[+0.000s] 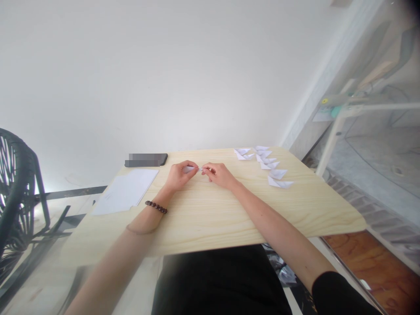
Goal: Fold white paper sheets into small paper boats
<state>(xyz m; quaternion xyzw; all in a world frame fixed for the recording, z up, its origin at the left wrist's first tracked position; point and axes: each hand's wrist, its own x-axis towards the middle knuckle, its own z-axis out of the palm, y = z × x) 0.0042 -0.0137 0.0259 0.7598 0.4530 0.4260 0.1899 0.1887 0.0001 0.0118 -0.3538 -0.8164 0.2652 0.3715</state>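
A small folded piece of white paper (188,169) is held over the middle of the table, partly hidden by fingers. My left hand (179,176) is closed around it, thumb and fingers pinching it from the left. From the other side, the fingertips of my right hand (219,174) are pinched together on its right end. Several folded white paper boats (277,174) stand to the right of my right hand, and a pair of them (243,154) sits nearer the wall. Left of my left hand lies a stack of flat white paper sheets (126,190).
The light wooden table (210,227) has rounded corners and stands against a white wall (197,78). A dark phone-like object (146,160) lies at its back left. A dark woven chair (19,188) is at the left, and a white metal frame (334,131) at the right.
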